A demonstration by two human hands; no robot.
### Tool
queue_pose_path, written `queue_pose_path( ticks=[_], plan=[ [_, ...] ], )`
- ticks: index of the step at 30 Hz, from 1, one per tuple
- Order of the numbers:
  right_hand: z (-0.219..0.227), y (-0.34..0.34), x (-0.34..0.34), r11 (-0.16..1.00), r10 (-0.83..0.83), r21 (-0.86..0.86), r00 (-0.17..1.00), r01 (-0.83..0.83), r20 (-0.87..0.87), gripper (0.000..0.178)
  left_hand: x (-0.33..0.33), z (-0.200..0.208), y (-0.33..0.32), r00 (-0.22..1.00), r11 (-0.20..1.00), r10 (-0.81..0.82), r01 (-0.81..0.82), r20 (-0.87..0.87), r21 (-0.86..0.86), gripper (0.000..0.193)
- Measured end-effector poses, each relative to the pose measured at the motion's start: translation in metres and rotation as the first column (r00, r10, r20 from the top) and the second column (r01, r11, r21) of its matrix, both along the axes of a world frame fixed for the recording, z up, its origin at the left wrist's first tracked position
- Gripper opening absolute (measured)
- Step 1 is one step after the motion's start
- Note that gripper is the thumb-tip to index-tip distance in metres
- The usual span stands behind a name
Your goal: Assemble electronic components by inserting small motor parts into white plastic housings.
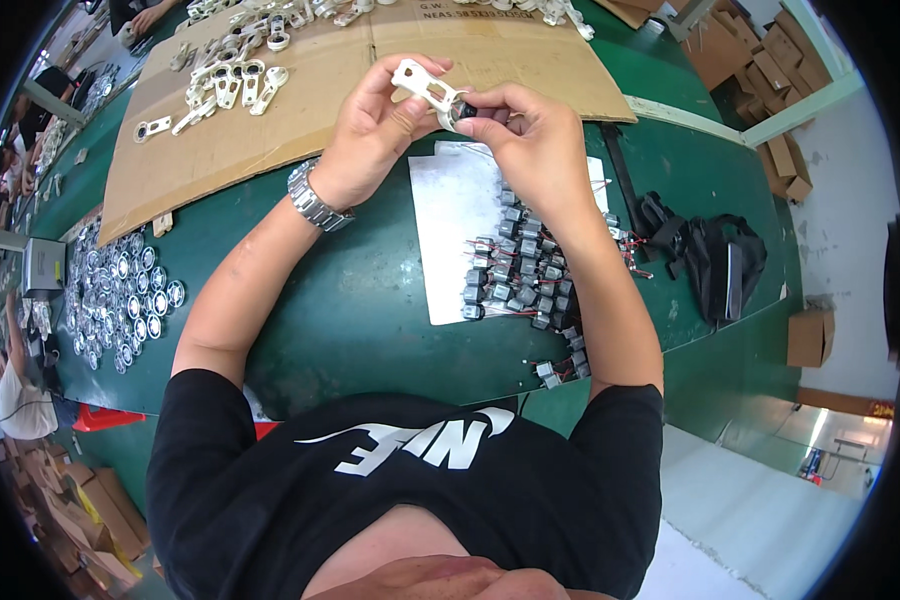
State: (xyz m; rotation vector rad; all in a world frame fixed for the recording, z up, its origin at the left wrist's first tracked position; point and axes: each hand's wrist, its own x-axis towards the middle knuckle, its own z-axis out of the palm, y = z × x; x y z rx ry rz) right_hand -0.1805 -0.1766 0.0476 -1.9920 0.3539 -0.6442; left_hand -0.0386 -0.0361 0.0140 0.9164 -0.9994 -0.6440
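Note:
Over the near edge of a cardboard sheet, my left hand (378,125) grips a white plastic housing (425,84), long and flat with an opening and a ring-shaped end. My right hand (540,135) is closed at that ring end, fingertips pinching a small dark part (465,109) against it. The fingers partly cover this part, so its exact kind does not show. Nearest below my right hand, several small grey motors (523,270) with red wires lie on white paper (432,250) and the green table, partly hidden by my forearm.
Many similar white housings (226,82) lie on the cardboard sheet (320,100). A pile of shiny round metal-looking parts (135,295) covers the left of the green table (340,300). A black bag (720,260) sits at the right. Other people are at work at the far left.

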Motion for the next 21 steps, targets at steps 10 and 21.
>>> queue_pose_path(
  ticks=[10, 21],
  plan=[
    [0.012, -0.008, -0.005, 0.833, 0.343, 0.448, 0.938, -0.325, 0.043, 0.037, 0.005, 0.001, 0.003, 0.983, 0.994, -0.051, 0.066, 0.175, -0.085, 0.028],
    [0.001, -0.007, -0.002, 0.833, 0.283, 0.507, 0.958, -0.221, -0.046, 0.032, 0.002, -0.007, 0.000, 0.988, 0.993, -0.118, 0.119, 0.102, -0.009, 0.030]
  ],
)
